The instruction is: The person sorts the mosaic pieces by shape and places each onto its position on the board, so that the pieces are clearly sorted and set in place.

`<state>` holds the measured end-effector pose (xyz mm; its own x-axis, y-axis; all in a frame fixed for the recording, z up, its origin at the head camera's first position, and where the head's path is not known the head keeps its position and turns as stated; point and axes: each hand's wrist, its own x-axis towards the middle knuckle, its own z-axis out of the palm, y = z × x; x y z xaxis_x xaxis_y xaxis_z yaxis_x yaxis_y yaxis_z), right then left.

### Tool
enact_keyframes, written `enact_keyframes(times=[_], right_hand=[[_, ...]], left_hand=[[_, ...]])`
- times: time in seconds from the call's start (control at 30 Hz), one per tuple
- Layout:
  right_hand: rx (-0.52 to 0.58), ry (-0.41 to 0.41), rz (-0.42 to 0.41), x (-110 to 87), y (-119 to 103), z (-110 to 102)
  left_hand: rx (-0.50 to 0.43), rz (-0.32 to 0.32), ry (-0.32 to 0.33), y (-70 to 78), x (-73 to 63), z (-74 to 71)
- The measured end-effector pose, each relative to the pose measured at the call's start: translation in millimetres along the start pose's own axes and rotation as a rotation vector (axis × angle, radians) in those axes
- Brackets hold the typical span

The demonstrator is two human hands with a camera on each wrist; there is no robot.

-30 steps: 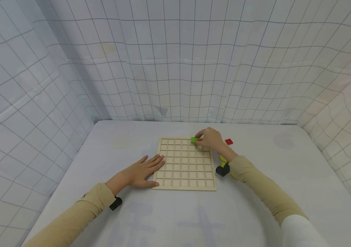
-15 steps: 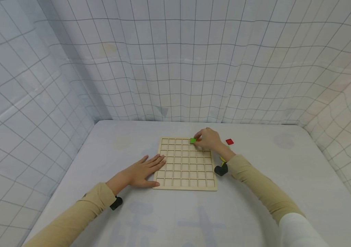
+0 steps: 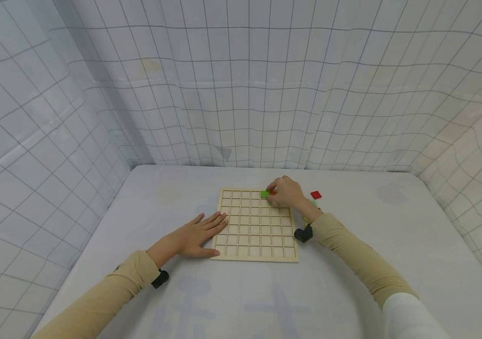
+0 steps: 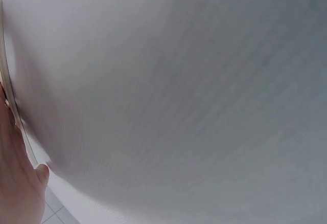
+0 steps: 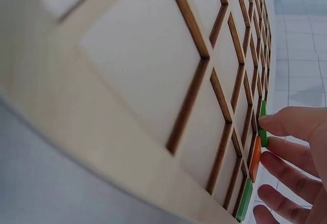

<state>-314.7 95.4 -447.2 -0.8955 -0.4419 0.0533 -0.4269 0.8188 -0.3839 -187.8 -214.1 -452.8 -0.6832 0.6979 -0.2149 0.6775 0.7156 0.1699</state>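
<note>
A pale wooden grid board [image 3: 254, 259] lies flat on the white table. My left hand [image 3: 192, 237] spreads its straight fingers over the board's left edge; in the left wrist view only part of that hand [image 4: 20, 178] shows beside the rim. At the far row, my right hand [image 3: 286, 192] pinches a green square tile [image 3: 264, 194] at one cell. The right wrist view has the fingertips [image 5: 271, 124] on this green tile [image 5: 263, 129]. Beside it in the same row sit an orange tile [image 5: 255, 158] and a second green tile [image 5: 245, 199], which the hand hides from the head camera.
A red tile [image 3: 316, 194] lies on the table right of the board. Yellow and green pieces [image 3: 307, 219] are partly hidden under the right forearm. Black wrist mounts [image 3: 303, 234] hang below both sleeves. Grid-patterned cloth walls [image 3: 266, 94] enclose the table's back and sides.
My right hand has brought the green tile slightly left and down, from tilted above the far row to lying flat at the cell. My left hand has stayed put.
</note>
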Motion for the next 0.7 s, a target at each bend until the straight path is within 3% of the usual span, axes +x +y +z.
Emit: enact_keyframes(times=[0.37, 0.7], right_hand=[[-0.006, 0.016, -0.020, -1.9, -1.0, -0.9], [-0.001, 0.032, 0.014, -4.7, 1.4, -4.6]], left_hand=[[0.004, 0.011, 0.004, -0.3, 0.5, -0.2], [-0.006, 0.011, 0.004, 0.6, -0.2, -1.3]])
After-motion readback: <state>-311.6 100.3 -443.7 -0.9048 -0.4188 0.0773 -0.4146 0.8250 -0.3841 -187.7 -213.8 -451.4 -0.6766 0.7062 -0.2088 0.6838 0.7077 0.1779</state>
